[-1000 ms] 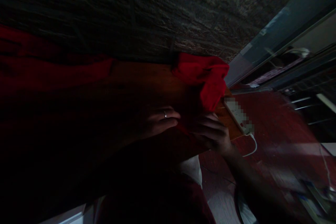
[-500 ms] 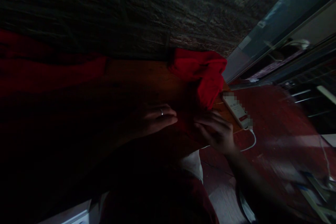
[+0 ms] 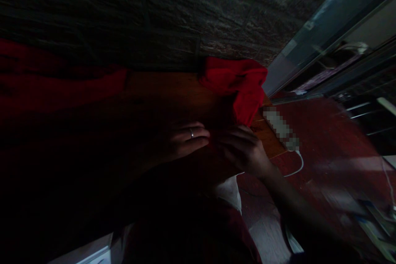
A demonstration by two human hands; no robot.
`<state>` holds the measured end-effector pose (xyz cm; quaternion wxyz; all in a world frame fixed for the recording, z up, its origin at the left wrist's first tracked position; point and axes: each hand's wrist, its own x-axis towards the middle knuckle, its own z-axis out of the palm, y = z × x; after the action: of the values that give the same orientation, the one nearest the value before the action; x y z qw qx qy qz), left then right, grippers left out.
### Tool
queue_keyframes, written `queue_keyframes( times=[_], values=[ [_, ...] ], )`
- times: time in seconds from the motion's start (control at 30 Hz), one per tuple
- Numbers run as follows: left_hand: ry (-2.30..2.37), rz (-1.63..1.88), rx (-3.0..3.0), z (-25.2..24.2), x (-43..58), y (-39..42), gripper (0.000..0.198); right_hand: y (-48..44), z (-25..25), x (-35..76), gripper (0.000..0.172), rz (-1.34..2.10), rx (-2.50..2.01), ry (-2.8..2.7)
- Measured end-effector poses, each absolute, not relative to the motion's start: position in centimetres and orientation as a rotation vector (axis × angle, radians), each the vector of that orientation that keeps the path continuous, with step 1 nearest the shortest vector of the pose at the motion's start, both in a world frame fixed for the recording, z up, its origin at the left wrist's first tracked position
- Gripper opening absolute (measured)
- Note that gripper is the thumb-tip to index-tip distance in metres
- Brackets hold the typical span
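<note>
Grip: right hand (image 3: 244, 150) pinches one red cloth (image 3: 238, 82); left hand (image 3: 182, 140) flat.

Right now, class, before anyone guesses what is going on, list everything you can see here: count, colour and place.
red cloth: one, bright red, bunched at the table's far right end, trailing towards the hands
red fabric: one spread, dark red, over the table's left part; whether it joins the bunch is unclear
table: one, brown wood, against the wall
power strip: one, white, at the table's right edge
cord: one, white, looping from the strip
wall: one, grey, rough, behind the table
floor: red, right of the table
left hand: one, flat, silvery ring on a finger
right hand: one, fingers curled at the cloth's lower end
</note>
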<state>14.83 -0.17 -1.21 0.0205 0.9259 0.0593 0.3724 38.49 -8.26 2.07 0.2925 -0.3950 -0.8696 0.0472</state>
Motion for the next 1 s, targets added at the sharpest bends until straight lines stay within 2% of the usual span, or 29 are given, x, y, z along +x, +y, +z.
queue_keyframes(
  times=[0.23,0.43,0.6,0.7,0.8,0.9,1.0],
  values=[
    [0.266,1.148,2.964,-0.6,14.8,-1.1,0.018,-8.4,1.8,38.6,0.02,0.044,-1.057,-2.364],
    [0.524,0.991,3.065,1.3,15.0,-6.2,0.02,-10.3,2.0,38.7,0.027,0.091,-0.974,-2.371],
    [0.813,0.852,2.917,0.2,14.9,-11.3,0.018,-12.4,0.4,39.2,0.026,0.134,-0.862,-2.435],
    [1.023,0.822,2.578,-0.7,14.2,-14.9,0.022,-12.8,-0.5,39.1,0.023,0.122,-0.841,-2.442],
    [1.231,0.818,1.871,-1.1,13.4,-16.9,0.029,-12.6,-0.7,39.1,0.018,0.087,-0.832,-2.417],
    [1.09,0.825,1.166,-1.0,13.0,-16.2,0.038,-12.1,-0.4,39.0,0.014,0.068,-0.844,-2.351],
    [0.992,0.911,0.711,-0.7,13.7,-14.1,0.035,-11.8,-0.2,38.9,0.013,0.097,-0.891,-2.289]
  ],
)
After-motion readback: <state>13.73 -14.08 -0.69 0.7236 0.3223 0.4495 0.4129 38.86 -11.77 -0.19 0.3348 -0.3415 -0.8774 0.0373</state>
